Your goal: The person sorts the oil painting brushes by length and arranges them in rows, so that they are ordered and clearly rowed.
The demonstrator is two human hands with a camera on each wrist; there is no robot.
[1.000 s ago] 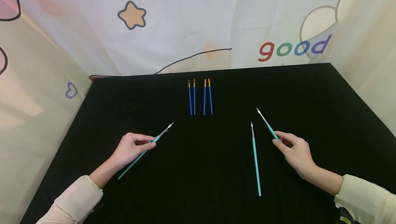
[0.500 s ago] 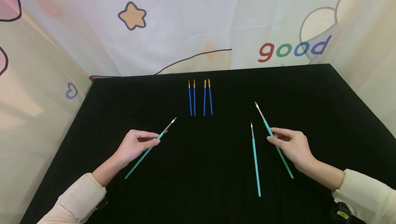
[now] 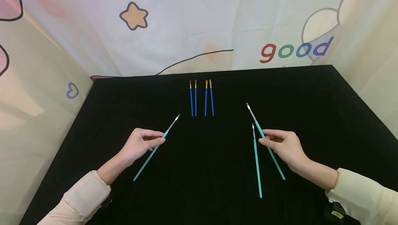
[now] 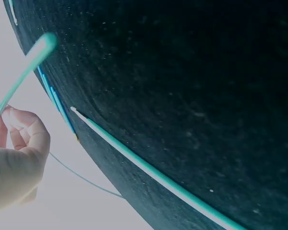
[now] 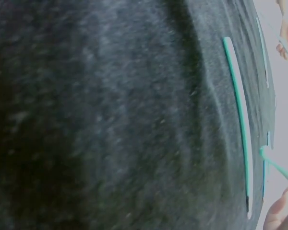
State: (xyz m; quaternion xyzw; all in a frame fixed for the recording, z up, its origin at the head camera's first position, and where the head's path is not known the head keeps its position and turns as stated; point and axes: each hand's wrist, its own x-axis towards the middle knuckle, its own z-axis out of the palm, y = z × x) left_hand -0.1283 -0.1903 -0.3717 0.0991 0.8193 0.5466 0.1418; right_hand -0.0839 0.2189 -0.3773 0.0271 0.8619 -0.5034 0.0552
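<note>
My left hand pinches a teal paintbrush between thumb and fingers, bristles pointing up and right. A second teal paintbrush lies on the black cloth below it in the left wrist view; in the head view it is hidden. My right hand pinches another teal paintbrush by the upper handle, its bristle tip leaning to the far left. Just left of that hand, one more teal paintbrush rests on the cloth, tip away from me. The held brush passes close beside its tip in the head view.
Several small blue paintbrushes with orange bristles lie in a row at the back centre, in two pairs. A black cloth covers the table. Behind it hangs a pale printed curtain.
My left hand has moved right and slightly away from me with its paintbrush, now hiding the one below. My right hand has moved left with its paintbrush, toward the one lying on the cloth.
</note>
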